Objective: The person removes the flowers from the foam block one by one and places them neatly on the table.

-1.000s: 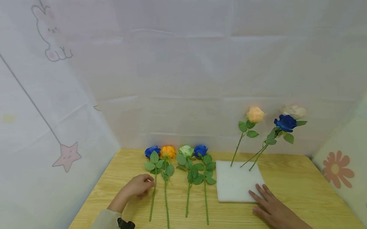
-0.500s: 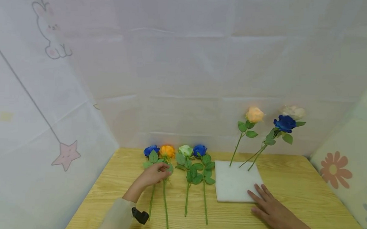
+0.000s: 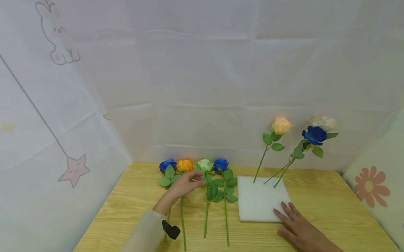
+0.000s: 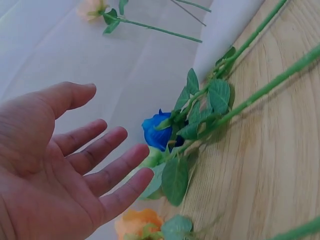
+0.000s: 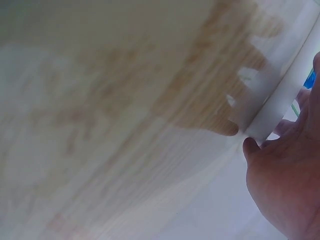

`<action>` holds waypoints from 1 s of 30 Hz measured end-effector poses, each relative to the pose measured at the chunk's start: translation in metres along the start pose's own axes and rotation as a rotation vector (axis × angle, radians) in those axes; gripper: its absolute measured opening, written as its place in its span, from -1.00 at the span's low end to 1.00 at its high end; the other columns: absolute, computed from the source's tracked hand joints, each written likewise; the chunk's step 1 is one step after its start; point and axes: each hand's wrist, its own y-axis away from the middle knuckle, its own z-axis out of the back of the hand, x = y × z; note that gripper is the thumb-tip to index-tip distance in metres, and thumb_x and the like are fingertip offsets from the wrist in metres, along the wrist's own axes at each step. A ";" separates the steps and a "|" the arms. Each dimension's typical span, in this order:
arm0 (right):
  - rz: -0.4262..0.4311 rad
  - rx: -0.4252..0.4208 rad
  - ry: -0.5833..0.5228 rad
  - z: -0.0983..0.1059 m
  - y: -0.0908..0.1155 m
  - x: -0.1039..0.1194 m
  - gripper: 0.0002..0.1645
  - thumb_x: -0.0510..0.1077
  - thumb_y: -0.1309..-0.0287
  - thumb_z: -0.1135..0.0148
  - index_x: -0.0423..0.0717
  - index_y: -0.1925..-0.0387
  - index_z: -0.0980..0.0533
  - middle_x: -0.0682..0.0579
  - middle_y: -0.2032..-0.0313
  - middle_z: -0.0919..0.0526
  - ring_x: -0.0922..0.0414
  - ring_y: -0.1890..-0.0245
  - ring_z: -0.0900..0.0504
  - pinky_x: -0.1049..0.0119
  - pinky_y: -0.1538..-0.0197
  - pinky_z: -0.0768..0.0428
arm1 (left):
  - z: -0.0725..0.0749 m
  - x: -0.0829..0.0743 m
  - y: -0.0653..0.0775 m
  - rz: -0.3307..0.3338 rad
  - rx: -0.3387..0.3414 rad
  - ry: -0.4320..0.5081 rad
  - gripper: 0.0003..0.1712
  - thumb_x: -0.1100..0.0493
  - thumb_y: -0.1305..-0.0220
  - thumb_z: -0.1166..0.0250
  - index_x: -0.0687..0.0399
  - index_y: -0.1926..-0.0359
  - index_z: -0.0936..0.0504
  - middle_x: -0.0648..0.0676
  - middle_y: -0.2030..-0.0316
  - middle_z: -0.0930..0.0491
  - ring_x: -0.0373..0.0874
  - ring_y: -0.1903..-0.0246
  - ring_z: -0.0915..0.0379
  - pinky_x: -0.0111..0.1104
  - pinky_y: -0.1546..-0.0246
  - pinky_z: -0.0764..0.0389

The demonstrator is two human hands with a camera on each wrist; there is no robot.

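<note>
My left hand (image 3: 185,185) hovers over the lying roses with fingers loosely spread, holding nothing; its fingertips are right by the leaves of the pale green rose (image 3: 205,165). Beneath its wrist run the stems of the orange rose (image 3: 185,166) and a blue rose (image 3: 167,165). Another blue rose (image 3: 220,164) lies to its right, also seen as a blue bloom (image 4: 158,129) beyond the fingers in the left wrist view. My right hand (image 3: 300,229) rests its spread fingers on the near right corner of the white foam block (image 3: 259,206).
Standing in the foam are a peach rose (image 3: 281,125), a blue rose (image 3: 315,135) and a cream rose (image 3: 325,123), the last two leaning right with crossing stems. A pale wall sheet (image 3: 203,85) rises behind the wooden table (image 3: 320,189).
My left hand has moved right and slightly away from me, from beside the leftmost blue rose, across the orange one, to the pale green one. The right hand stays on the foam.
</note>
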 end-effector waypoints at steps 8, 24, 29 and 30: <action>0.012 -0.022 -0.014 -0.001 0.000 -0.001 -0.32 0.18 -0.43 -0.16 0.11 -0.48 -0.35 -0.26 -0.48 -0.24 -0.31 -0.50 -0.11 0.83 -0.27 0.41 | -0.017 -0.007 -0.020 -0.094 0.045 0.084 -0.44 -0.05 -0.50 -0.22 0.02 -0.40 -0.44 0.20 -0.27 -0.49 0.11 -0.19 -0.49 0.02 -0.14 -0.58; 0.007 -0.019 -0.014 -0.004 -0.001 -0.001 -0.32 0.20 -0.44 -0.14 0.18 -0.49 -0.33 -0.22 -0.49 -0.23 -0.08 -0.58 0.04 0.81 -0.28 0.40 | -0.065 -0.025 -0.063 -0.120 0.053 0.217 -0.39 -0.03 -0.45 -0.28 -0.22 -0.45 -0.38 0.12 -0.39 -0.40 0.13 -0.35 -0.35 0.03 -0.27 -0.47; -0.022 0.005 -0.023 -0.004 0.001 -0.002 -0.33 0.20 -0.45 -0.11 0.22 -0.50 -0.31 -0.18 -0.52 -0.20 -0.16 -0.56 -0.01 0.39 -0.54 0.00 | -0.082 -0.033 -0.076 -0.173 0.054 0.227 -0.38 0.05 -0.45 -0.29 -0.14 -0.46 -0.37 0.20 -0.42 -0.35 0.24 -0.38 -0.28 0.03 -0.26 -0.49; -0.026 0.009 -0.031 -0.005 0.001 -0.003 -0.33 0.20 -0.46 -0.11 0.22 -0.50 -0.30 -0.18 -0.52 -0.19 -0.14 -0.57 0.02 0.39 -0.54 0.01 | -0.086 -0.035 -0.079 -0.178 0.048 0.221 -0.39 0.06 -0.45 -0.29 -0.14 -0.46 -0.37 0.19 -0.42 -0.36 0.24 -0.38 -0.28 0.01 -0.25 -0.50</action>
